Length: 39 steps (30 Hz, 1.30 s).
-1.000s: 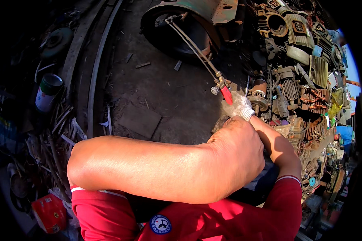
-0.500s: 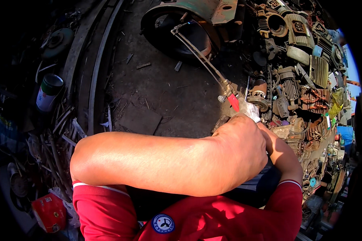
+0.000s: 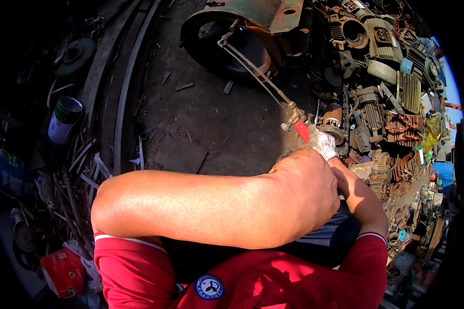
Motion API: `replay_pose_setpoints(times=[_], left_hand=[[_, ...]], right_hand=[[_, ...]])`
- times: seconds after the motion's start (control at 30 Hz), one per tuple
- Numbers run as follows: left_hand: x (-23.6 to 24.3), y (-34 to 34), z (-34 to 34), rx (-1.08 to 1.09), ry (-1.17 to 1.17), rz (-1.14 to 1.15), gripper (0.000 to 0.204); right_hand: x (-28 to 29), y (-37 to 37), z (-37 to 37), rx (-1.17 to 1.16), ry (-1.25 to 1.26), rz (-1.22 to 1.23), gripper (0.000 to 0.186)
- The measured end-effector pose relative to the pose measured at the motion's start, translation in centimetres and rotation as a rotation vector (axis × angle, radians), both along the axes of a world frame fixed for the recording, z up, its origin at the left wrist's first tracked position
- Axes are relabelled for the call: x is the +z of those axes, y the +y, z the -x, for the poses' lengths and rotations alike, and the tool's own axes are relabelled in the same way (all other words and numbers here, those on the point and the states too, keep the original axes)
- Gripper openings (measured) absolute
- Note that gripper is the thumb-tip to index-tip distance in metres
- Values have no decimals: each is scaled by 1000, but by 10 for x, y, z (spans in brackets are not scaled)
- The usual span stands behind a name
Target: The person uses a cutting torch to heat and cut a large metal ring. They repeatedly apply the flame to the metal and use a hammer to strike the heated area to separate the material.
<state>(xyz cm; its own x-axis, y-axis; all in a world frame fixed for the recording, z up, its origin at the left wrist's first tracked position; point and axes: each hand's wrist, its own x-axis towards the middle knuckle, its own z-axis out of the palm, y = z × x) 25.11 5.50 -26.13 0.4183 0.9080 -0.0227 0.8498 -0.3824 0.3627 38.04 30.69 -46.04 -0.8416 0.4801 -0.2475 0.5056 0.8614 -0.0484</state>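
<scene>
My right hand [image 3: 322, 143], in a pale knitted glove, grips a brass cutting torch [image 3: 293, 112] with a red lever. The torch's long tubes reach up-left to its angled head at the mouth of a rusty green metal cylinder [image 3: 263, 14], where a small blue glint shows. My bare left hand [image 3: 312, 183] is closed just below the glove, across my right wrist; its fingers curl out of sight, so what they grip is hidden. The left forearm lies horizontally across the lower middle of the view.
A heap of scrap motors and housings [image 3: 384, 41] fills the right side. Long metal rails [image 3: 131, 72] run along the left, beside a white-and-green can [image 3: 62, 129], loose sticks and a red box [image 3: 62, 273]. A flat board [image 3: 175, 154] lies on the floor.
Both hands and the torch have shifted slightly right, the torch's head also downward, and my left forearm has risen a little. A small blue glint now shows near the torch's head.
</scene>
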Motion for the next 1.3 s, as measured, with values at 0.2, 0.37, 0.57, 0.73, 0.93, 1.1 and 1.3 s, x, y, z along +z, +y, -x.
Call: replay_pose_setpoints(times=[0.2,0.37,0.57,0.73,0.93,1.1,1.3], left_hand=[[-2,0,1,-12,13,-8,17],[-2,0,4,-18,17,-3,19],[-2,-1,6,-8,18,-4,18],[-2,-1,6,-8,18,-3,19],[-3,-3,6,-19,27,-7,20],[-1,-2,6,-17,35,3,20],[-3,-3,7,-10,28,-16,20]], right_hand=[[13,-8,9,-7,-64,-44,33],[8,-5,10,-4,-65,-57,35],[8,-4,11,33,-60,-67,35],[10,-7,12,22,-54,-65,34],[9,-7,13,7,-52,-69,32],[6,-4,12,13,-53,-70,33],[6,-3,11,18,-56,-75,34]])
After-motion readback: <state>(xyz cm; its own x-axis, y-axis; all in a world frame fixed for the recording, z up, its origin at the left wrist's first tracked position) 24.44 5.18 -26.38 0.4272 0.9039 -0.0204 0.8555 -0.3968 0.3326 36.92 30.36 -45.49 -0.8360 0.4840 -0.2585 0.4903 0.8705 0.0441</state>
